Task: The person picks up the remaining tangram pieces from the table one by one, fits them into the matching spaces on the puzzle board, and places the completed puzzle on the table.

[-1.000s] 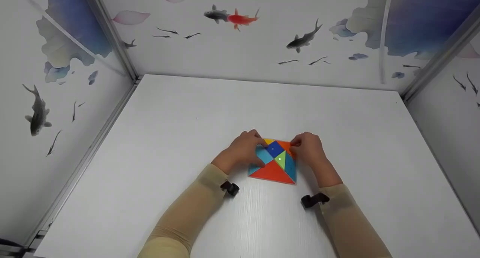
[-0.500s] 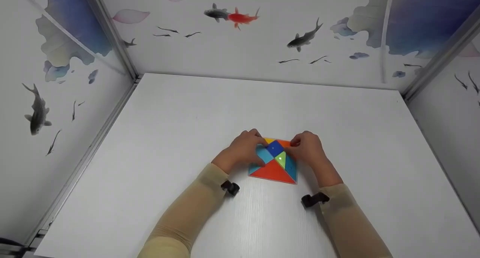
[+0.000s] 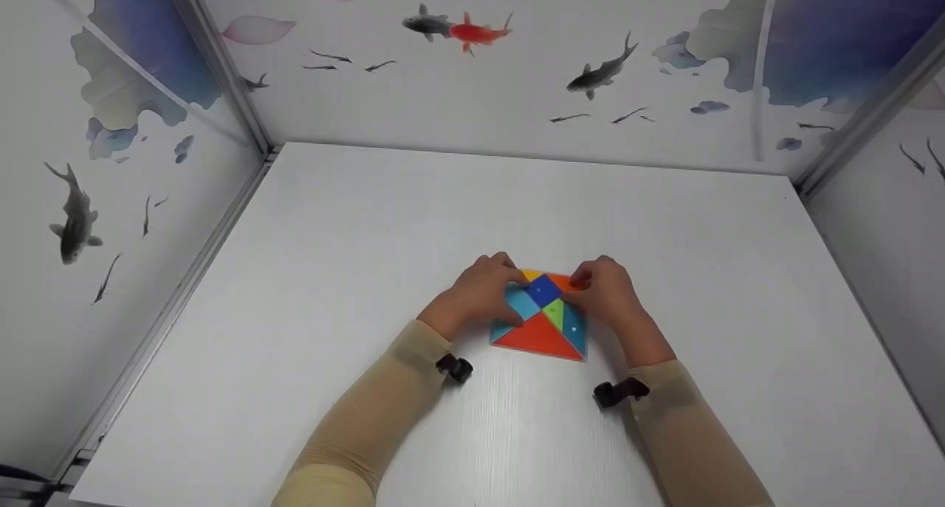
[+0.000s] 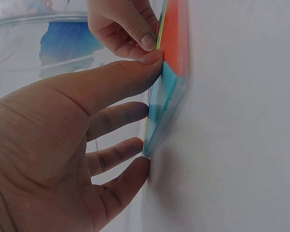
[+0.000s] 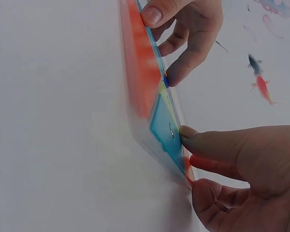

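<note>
A tangram of flat coloured pieces fills a square clear tray (image 5: 160, 155) on the table. A red triangle (image 3: 539, 339) lies nearest, behind it a dark blue square (image 3: 544, 291), a small green triangle (image 3: 554, 311) and a teal triangle (image 3: 575, 331). My left hand (image 3: 478, 289) rests on the tangram's left side with fingers spread, its fingertips over the light blue piece (image 3: 521, 303). At the far right corner my right hand (image 3: 607, 294) has thumb and curled fingers at an orange piece (image 3: 562, 280), partly hidden under them. A yellow piece (image 3: 530, 275) shows between the hands.
The white table (image 3: 347, 256) extends all around the tangram. Walls printed with fish (image 3: 602, 71) and leaves stand at the back, left and right. Each wrist carries a black camera mount (image 3: 456, 369) close over the table.
My right thumb has shifted left over the orange piece, towards the dark blue square, covering more of the orange. The left hand and the tangram stay in place.
</note>
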Demonstrator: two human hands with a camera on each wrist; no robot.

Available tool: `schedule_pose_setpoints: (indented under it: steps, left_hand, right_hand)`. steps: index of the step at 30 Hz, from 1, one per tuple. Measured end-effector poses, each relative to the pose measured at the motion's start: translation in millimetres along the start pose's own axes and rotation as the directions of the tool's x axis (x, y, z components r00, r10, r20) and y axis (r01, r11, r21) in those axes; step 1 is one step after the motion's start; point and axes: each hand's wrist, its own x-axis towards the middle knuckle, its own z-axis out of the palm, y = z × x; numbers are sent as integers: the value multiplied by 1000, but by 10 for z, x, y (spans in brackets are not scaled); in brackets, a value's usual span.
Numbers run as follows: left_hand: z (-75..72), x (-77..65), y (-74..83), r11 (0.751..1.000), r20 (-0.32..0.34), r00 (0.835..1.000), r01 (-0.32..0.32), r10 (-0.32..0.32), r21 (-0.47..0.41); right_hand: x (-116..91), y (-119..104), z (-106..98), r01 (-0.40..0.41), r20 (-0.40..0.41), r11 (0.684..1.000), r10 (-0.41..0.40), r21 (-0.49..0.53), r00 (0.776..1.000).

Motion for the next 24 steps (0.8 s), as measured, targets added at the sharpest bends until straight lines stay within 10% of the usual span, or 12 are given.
schedule_pose_setpoints:
  steps: [24]
  left_hand:
    - [-10,1,3,1000,3,1000,-9,9,11]
  right_hand:
    - [16,53,-36,-12,34,998,10,58,999]
